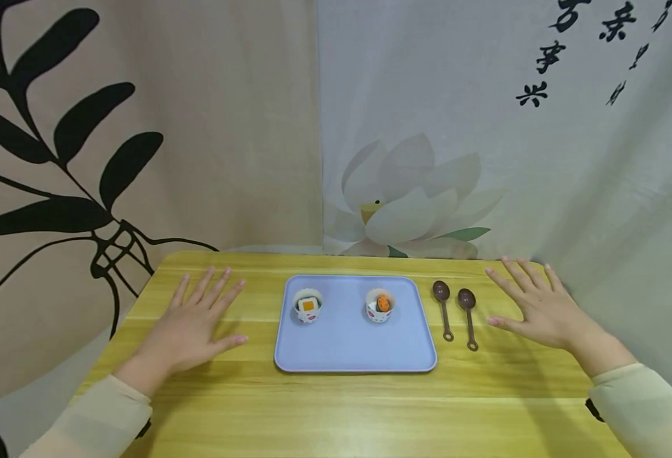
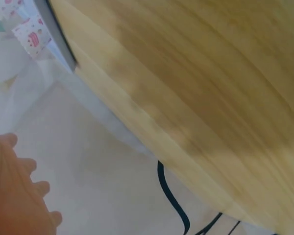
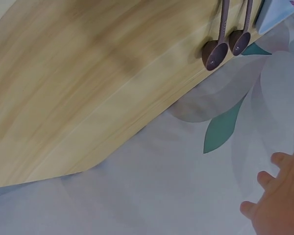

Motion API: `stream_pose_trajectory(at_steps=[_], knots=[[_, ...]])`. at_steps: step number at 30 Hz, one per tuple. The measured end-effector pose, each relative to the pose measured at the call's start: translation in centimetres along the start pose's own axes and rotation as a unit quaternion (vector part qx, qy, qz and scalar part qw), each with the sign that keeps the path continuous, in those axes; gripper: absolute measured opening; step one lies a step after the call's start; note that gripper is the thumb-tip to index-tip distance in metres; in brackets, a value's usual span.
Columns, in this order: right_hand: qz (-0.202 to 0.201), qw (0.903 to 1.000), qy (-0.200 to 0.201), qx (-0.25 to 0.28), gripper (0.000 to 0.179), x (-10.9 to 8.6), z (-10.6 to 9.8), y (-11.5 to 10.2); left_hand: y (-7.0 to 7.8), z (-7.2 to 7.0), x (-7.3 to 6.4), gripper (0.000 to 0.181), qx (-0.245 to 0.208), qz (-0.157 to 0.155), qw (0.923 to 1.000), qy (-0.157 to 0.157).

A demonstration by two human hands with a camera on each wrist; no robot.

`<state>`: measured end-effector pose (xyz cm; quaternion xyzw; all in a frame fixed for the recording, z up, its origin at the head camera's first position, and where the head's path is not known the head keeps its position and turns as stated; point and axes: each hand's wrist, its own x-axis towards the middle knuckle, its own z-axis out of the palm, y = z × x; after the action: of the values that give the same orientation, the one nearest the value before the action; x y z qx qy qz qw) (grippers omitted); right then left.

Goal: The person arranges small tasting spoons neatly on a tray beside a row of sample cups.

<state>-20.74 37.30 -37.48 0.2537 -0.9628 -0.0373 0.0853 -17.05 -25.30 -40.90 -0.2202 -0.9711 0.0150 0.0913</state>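
My left hand (image 1: 189, 331) is held over the left side of the wooden table, fingers spread and straight, with nothing in it. On the right, my right hand (image 1: 547, 312) spreads its fingers the same way, beside two brown spoons (image 1: 442, 292) (image 1: 467, 300) that lie bowls away from me. Between the hands lies a pale blue tray (image 1: 347, 346). Two small patterned paper cups (image 1: 308, 316) (image 1: 378, 315) stand on it; the left one holds a white and orange piece, the right one an orange piece with something dark. The right wrist view shows the spoons (image 3: 215, 55) close up.
The wooden table (image 1: 364, 413) ends at a back edge just behind the tray. Behind it hangs a curtain (image 1: 244, 127) printed with dark leaves, a lotus and black characters. The tray's raised rim (image 1: 355, 371) faces me.
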Motion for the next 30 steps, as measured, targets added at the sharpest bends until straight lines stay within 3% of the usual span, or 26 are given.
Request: stream_pose_trajectory(at_steps=[30], knots=[[0.018, 0.9965, -0.035, 0.074, 0.089, 0.7, 1.1, -3.4, 2.9, 1.1, 0.9, 0.093, -0.056, -0.034, 0.9976, -0.023]])
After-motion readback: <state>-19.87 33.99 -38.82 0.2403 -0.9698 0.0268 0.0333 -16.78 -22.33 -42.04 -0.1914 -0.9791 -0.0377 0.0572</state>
